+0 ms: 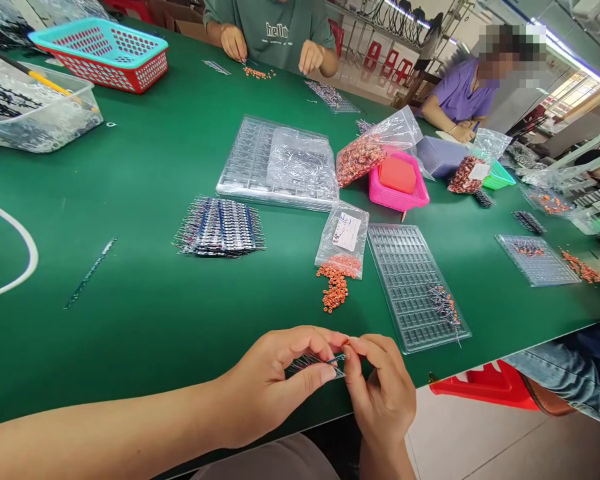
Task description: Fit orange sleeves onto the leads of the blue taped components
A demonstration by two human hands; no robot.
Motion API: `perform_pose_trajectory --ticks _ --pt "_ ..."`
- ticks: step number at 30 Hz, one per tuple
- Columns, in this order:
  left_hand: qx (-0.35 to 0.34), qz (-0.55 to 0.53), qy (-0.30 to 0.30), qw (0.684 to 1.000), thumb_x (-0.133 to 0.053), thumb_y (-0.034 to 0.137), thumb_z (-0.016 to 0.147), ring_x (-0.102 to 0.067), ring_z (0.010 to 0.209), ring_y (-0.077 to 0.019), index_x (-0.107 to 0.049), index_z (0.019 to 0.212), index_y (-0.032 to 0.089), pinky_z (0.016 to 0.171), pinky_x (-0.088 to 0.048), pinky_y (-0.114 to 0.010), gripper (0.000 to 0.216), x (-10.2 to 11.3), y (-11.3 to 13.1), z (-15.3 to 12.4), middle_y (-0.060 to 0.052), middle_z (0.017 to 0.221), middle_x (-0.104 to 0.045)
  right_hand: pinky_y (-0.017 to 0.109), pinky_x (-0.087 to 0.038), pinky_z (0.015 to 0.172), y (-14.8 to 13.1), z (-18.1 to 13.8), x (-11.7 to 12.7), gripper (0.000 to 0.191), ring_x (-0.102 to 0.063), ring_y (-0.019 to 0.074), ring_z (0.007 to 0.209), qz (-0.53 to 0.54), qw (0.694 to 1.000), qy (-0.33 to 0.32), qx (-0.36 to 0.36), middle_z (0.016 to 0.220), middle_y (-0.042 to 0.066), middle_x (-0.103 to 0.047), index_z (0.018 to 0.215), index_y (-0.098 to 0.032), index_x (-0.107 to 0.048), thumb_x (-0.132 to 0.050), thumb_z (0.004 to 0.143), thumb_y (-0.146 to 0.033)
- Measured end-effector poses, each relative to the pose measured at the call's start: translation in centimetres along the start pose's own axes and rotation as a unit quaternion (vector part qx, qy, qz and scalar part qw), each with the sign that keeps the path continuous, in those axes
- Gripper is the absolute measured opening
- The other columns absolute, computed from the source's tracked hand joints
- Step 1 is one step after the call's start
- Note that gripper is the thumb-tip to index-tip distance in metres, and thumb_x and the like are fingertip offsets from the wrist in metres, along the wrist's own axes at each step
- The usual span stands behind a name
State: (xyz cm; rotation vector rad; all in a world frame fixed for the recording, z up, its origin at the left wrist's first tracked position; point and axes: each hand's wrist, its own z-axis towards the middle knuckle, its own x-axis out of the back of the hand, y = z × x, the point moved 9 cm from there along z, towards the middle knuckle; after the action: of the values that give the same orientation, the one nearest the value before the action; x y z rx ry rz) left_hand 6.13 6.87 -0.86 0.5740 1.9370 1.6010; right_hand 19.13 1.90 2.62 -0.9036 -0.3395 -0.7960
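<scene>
Close to the table's front edge, my left hand (280, 383) is closed on a small bundle of thin wire-ended parts (305, 362), which is partly hidden by its fingers. The fingertips of my right hand (383, 390) pinch a small orange ring (347, 343) at the end of one blue part, against the left fingertips. Beyond the hands, loose orange rings (335, 293) spill from a labelled clear bag (347, 230). A clear ribbed tray (405, 280) lies to the right, with several ringed parts (445, 305) at its near end.
A stack of wired parts (220, 227) lies left of the bag. Behind are large clear trays (247, 150), a bag of reddish rings (363, 157) and a pink basket (400, 190). A single strip (91, 272) lies at left. Two people sit across the table (145, 167).
</scene>
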Motion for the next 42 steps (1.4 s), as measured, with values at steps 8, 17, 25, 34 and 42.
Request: perform_pose_trajectory --ticks 8,17,25,34,42 --pt "-0.009 -0.013 0.01 1.0 -0.06 0.024 0.092 -0.067 0.118 -0.0249 -0.061 0.087 0.019 0.107 -0.051 -0.04 0.006 0.1 0.4 0.0 -0.01 0.123 -0.073 0.029 -0.056 0.064 -0.2 -0.1 0.0 0.036 -0.068 0.0165 0.076 -0.011 1.0 -0.007 0.016 0.087 0.003 -0.07 0.117 -0.026 -0.065 -0.063 0.088 -0.003" --pt "-0.053 0.043 0.006 0.998 -0.058 0.019 0.092 -0.068 0.115 -0.0252 -0.062 0.089 0.018 0.104 -0.052 -0.041 0.005 0.1 0.9 0.0 -0.012 0.119 -0.074 0.027 -0.055 0.066 0.0 -0.1 0.0 0.031 -0.067 0.0148 0.077 0.017 1.0 -0.002 0.006 0.088 0.003 -0.069 0.11 -0.021 -0.066 -0.063 0.088 0.0" --pt "-0.067 0.043 0.01 0.997 -0.058 0.018 0.092 -0.069 0.113 -0.0242 -0.063 0.09 0.018 0.102 -0.052 -0.039 0.005 0.2 0.9 0.0 -0.011 0.118 -0.074 0.026 -0.055 0.065 0.2 -0.1 0.1 0.029 -0.066 0.0138 0.078 0.031 0.999 0.008 -0.004 0.088 0.003 -0.068 0.108 -0.02 -0.066 -0.065 0.087 0.0" --pt "-0.055 0.041 0.013 0.998 -0.058 0.021 0.092 -0.068 0.114 -0.0257 -0.063 0.09 0.018 0.102 -0.051 -0.041 0.006 0.2 0.8 0.0 -0.012 0.119 -0.073 0.027 -0.055 0.064 -0.5 0.0 0.0 0.029 -0.066 0.0143 0.076 0.007 1.0 0.005 0.028 0.086 0.003 -0.068 0.108 -0.02 -0.065 -0.065 0.087 0.0" --pt "-0.053 0.054 0.018 0.997 -0.058 0.02 0.09 -0.07 0.109 -0.0239 -0.062 0.087 0.018 0.098 -0.053 -0.038 0.006 0.3 1.1 0.1 -0.011 0.116 -0.074 0.027 -0.055 0.064 -0.4 0.1 -0.1 0.027 -0.066 0.0145 0.075 -0.01 0.999 0.005 0.033 0.086 0.003 -0.069 0.107 -0.02 -0.066 -0.065 0.087 -0.002"
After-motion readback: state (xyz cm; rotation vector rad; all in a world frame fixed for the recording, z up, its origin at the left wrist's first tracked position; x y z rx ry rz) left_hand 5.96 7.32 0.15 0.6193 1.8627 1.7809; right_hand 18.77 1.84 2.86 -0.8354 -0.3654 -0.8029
